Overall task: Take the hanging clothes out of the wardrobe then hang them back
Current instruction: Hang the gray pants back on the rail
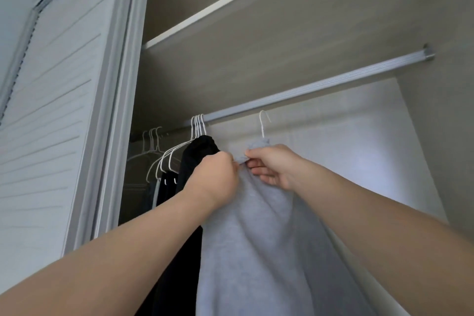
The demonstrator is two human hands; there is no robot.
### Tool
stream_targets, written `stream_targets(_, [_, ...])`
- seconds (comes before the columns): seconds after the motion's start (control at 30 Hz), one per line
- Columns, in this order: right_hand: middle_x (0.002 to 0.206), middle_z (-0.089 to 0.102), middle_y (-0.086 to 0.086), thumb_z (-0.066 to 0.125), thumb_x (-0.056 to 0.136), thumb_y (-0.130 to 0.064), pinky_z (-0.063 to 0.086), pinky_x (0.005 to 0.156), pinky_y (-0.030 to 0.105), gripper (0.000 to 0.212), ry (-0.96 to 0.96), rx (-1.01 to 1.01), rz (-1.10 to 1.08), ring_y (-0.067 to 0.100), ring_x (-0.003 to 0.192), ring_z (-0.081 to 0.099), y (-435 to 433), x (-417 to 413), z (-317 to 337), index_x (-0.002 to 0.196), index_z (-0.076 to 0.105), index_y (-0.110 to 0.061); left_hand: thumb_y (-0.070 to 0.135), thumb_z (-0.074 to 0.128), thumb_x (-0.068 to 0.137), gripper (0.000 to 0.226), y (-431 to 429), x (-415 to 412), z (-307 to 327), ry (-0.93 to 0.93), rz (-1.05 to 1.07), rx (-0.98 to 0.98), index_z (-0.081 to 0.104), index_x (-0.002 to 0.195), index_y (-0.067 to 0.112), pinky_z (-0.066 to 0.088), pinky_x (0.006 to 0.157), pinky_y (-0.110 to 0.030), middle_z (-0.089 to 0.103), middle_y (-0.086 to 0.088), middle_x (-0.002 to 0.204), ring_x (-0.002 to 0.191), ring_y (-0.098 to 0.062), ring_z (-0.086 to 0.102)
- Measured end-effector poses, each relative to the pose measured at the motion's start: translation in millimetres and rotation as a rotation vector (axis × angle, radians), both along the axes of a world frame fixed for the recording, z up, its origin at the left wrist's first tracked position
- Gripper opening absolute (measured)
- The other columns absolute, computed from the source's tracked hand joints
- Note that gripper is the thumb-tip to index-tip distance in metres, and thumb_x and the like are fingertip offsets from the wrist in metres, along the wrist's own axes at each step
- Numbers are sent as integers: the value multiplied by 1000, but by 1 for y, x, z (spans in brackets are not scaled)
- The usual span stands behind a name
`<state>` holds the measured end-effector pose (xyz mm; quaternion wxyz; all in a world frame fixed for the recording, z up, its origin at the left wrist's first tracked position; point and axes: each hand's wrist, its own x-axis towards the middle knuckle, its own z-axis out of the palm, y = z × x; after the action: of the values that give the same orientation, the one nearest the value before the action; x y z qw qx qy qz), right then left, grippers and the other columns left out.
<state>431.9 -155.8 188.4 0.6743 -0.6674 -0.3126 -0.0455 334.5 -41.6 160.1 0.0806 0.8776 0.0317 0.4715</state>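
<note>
A light grey garment (256,238) hangs on a white wire hanger (263,123) whose hook sits just below the metal rail (320,86), apart from it. My left hand (218,177) pinches the garment's top edge from the left. My right hand (272,164) grips the same edge from the right, near the hanger's neck. A black garment (197,159) hangs on the rail just to the left, touching my left hand.
Several white wire hangers (197,127) are bunched on the rail to the left, some bare, some with dark clothes. A louvred white door (51,110) stands at left. A shelf (205,15) runs above the rail. The rail's right part is bare.
</note>
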Motion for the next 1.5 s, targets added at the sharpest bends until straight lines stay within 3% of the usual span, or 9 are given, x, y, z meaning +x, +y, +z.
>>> stream_targets(0.3, [86,65,10,49,97,-38,39,67,30,35,-332,180,-147,17,71,55,8,40,27,90,67,-9,27,42,102,26,23,16,23,-123,124,92,50,80,16,36,66,-35,59,-8,84,83,-35,58])
stream_targets(0.43, [122,65,9,34,101,-49,41,97,37,56,-305,43,-57,21,108,58,16,49,40,120,60,-4,27,40,104,26,28,23,36,-156,204,91,47,81,18,38,66,-35,58,-6,86,78,-31,53])
stream_targets(0.6, [155,36,-4,24,98,-64,23,114,42,70,-279,-9,122,15,142,33,33,52,60,148,40,-19,24,40,99,14,40,33,58,-193,347,97,47,88,17,41,70,-37,62,-9,99,90,-37,59])
stream_targets(0.87, [153,39,-2,16,98,-64,19,115,40,73,-269,-4,175,14,143,31,70,74,73,143,47,-16,21,40,99,9,52,49,78,-113,490,87,47,93,18,38,70,-36,62,-9,106,83,-32,52])
stream_targets(0.97, [156,35,-2,15,101,-60,17,116,37,72,-230,-24,212,14,145,28,85,83,67,146,43,-12,17,41,96,8,57,55,73,-55,539,66,48,95,20,39,72,-35,63,-8,109,97,-34,60])
stream_targets(1.13, [150,43,-2,15,102,-57,30,88,26,66,-161,-41,290,9,129,41,101,84,54,145,44,-16,13,44,93,14,63,64,66,-22,615,101,53,102,19,39,75,-35,64,-10,114,106,-36,61])
stream_targets(1.23, [154,37,-4,17,101,-61,27,108,35,67,-113,-21,301,12,138,36,116,92,56,150,37,-21,12,45,93,11,65,69,67,2,656,113,52,98,20,39,75,-34,64,-8,114,106,-34,62])
stream_targets(1.33, [151,42,-4,23,90,-77,26,113,41,78,-102,-15,275,17,138,40,138,101,59,147,43,-27,14,46,93,18,71,71,70,22,705,131,57,105,20,39,79,-34,64,-7,117,110,-32,61])
stream_targets(1.5, [136,58,-4,25,29,-109,38,108,48,127,-123,31,204,19,122,56,213,179,72,129,58,-38,19,44,94,37,89,75,66,60,822,242,56,128,20,35,97,-41,49,-7,134,125,-32,41])
